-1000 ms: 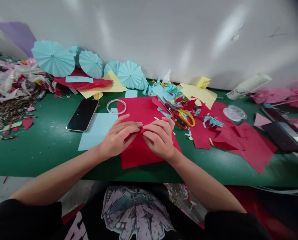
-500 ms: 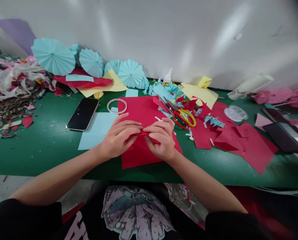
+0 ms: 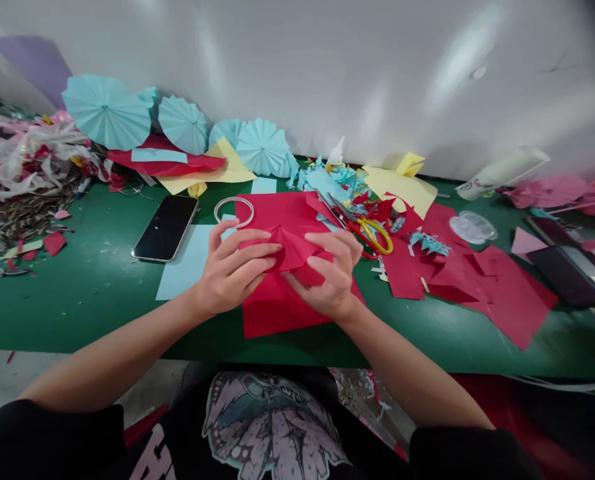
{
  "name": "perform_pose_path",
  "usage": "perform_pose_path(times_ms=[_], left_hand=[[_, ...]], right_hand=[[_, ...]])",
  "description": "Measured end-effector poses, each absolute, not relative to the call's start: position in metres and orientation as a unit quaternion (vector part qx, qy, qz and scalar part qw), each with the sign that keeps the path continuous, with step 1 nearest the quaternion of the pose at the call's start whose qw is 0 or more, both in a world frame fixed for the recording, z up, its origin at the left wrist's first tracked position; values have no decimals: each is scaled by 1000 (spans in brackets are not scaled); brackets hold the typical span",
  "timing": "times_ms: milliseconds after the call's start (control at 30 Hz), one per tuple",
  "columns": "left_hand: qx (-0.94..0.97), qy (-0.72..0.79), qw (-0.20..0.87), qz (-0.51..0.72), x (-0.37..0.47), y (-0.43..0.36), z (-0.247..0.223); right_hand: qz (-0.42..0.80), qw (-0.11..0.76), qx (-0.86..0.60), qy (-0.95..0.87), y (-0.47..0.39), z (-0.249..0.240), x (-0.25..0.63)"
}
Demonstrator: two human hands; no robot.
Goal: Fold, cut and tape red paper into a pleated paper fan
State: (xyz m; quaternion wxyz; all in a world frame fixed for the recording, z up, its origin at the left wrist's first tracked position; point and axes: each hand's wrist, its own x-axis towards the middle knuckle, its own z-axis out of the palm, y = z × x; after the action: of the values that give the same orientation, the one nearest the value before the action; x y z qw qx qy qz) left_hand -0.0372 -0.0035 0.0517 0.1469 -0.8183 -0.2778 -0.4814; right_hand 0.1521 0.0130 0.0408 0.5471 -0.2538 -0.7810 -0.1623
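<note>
A small folded red paper (image 3: 291,249) with creases fanning from a raised peak is held between my two hands. My left hand (image 3: 234,270) pinches its left side, fingertips on the upper face. On its right side my right hand (image 3: 332,270) grips the edge, thumb underneath. Below both hands lie red sheets (image 3: 282,310) on the green table. A light blue sheet (image 3: 180,273) is beside my left hand, and a roll of clear tape (image 3: 234,201) lies just behind it. Scissors with red and yellow handles (image 3: 377,233) rest right of my right hand.
A black phone (image 3: 166,227) lies at left. Pleated blue paper fans (image 3: 106,112) stand along the wall. Blue and red scraps (image 3: 344,179) are piled behind the scissors. More red sheets (image 3: 507,287) and a dark device (image 3: 570,273) are at right.
The folded red paper has opened out and now shows its creased face. My hands have moved slightly apart, with the fingers of both spread more.
</note>
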Motion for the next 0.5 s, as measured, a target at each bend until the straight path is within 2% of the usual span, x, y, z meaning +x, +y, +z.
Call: perform_pose_path(times_ms=[200,500], left_hand=[[-790,-300,183,-502,-39,1,52],[-810,-340,167,-447,-34,-1,44]], right_hand=[[-69,506,-312,-801,23,43,162],[-139,458,-311,-821,17,32,157]])
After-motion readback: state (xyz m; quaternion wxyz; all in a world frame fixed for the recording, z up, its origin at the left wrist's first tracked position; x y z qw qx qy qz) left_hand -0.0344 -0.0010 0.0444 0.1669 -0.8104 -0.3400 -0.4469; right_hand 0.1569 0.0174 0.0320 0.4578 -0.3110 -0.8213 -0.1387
